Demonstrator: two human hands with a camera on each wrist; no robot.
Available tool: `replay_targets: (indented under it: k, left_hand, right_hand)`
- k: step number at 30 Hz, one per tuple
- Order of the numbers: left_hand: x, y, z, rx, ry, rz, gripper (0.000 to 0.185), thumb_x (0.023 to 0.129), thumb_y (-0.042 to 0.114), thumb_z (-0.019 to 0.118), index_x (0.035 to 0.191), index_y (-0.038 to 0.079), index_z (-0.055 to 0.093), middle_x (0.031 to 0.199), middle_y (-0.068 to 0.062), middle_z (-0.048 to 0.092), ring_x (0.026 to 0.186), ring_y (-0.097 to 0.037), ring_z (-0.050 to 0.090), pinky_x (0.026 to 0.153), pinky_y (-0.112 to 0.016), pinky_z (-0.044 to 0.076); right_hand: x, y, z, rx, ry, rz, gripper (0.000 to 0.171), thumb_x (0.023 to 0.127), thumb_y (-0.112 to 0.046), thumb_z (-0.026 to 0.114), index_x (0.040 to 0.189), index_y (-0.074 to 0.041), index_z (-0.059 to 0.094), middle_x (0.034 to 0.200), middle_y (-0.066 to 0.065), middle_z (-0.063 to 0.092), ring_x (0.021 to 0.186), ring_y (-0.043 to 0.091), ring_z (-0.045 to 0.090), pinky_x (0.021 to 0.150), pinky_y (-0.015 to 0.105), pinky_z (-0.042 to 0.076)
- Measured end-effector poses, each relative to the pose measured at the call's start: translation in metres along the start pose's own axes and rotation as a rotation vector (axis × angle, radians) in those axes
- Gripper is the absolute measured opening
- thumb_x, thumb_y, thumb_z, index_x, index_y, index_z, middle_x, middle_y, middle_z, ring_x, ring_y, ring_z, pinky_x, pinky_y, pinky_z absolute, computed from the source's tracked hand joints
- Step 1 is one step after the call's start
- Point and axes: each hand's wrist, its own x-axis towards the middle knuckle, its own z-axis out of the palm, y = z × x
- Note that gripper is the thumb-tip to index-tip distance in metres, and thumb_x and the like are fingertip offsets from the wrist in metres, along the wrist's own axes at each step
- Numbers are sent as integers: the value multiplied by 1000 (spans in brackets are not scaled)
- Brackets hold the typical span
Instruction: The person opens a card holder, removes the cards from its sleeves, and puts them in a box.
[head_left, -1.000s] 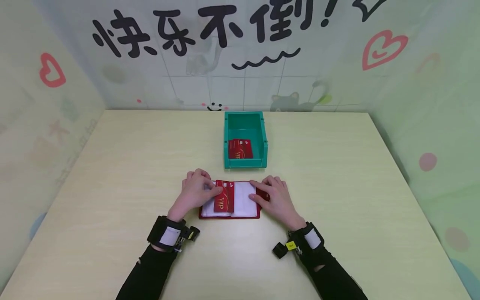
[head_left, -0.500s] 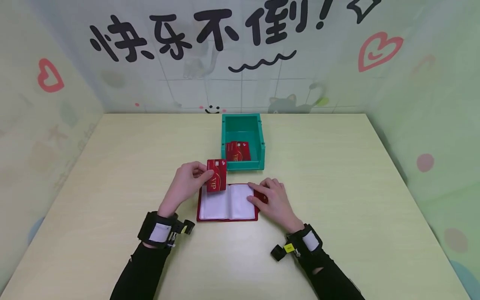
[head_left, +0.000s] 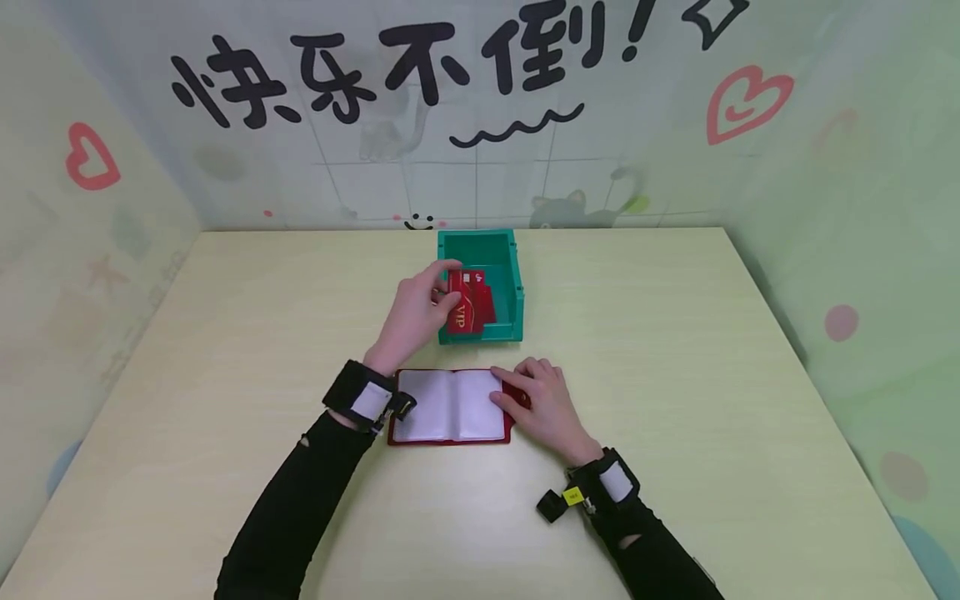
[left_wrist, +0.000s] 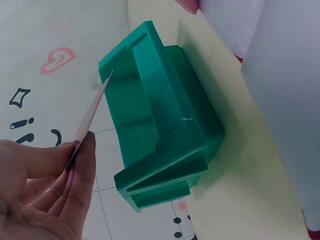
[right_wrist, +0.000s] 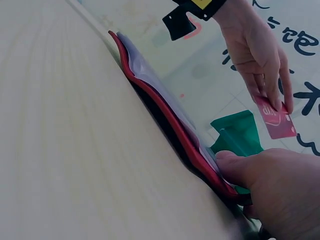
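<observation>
My left hand [head_left: 416,308] pinches a red VIP card [head_left: 460,312] between thumb and fingers, over the near left part of a green bin [head_left: 491,336]. In the left wrist view the card [left_wrist: 90,115] is seen edge-on, held clear above the bin's opening. More red cards [head_left: 489,306] in the bin show from behind it. A card holder with a red cover [head_left: 450,443] lies open on the table, its clear white pages [head_left: 423,408] spread flat. My right hand [head_left: 551,408] grips the holder's right edge, thumb on the page in the right wrist view.
The pale wooden table [head_left: 675,375] meets a printed backdrop [head_left: 337,183] close behind the bin. Backdrop walls also stand at left and right. A wrist strap with a small camera [head_left: 552,505] sits on each forearm.
My left hand has lifted the red card off the card holder's left page and carried it forward to the bin. My right hand has stayed on the holder's right edge.
</observation>
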Motion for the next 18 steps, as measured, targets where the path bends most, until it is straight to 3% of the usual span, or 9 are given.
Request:
replay_targets:
  k: [3,5,9,12,18]
  left_hand:
    - [13,3,6,68,0,26,46,98,13,65,142,9,52,101,-16,70,86,-27,65,77,-39,60]
    - [21,3,10,152,2,42,46,98,16,65,142,10,53,102,-16,71,91,-28,64,90,-41,56]
    - [35,0,16,325,-8,59,46,96,21,68,140,12,56,109,-14,73,111,-30,58,113,-49,33]
    - [43,-5,22,418,-44,53,45,95,22,70,137,12,59,116,-13,72,123,-31,51,117,-54,20]
    - [55,-8,33,592,-99,63,46,93,25,72,136,13,60,119,-13,72,128,-30,46,120,-59,12]
  right_hand:
    - [0,0,0,1,3,-3,39,89,-30,77,125,-15,73,93,5,59,92,20,49,82,35,36]
    - [0,0,1,1,5,-5,39,89,-30,77,124,-15,73,93,5,59,92,20,49,82,35,36]
    - [0,0,1,5,5,-7,38,89,-30,76,124,-15,73,92,5,58,91,21,49,81,35,35]
    - [0,0,1,6,7,-7,38,89,-30,76,124,-15,73,92,5,58,91,21,49,81,35,35]
    - [-1,1,0,3,16,-14,37,89,-30,76,123,-16,73,91,5,58,91,20,49,81,35,34]
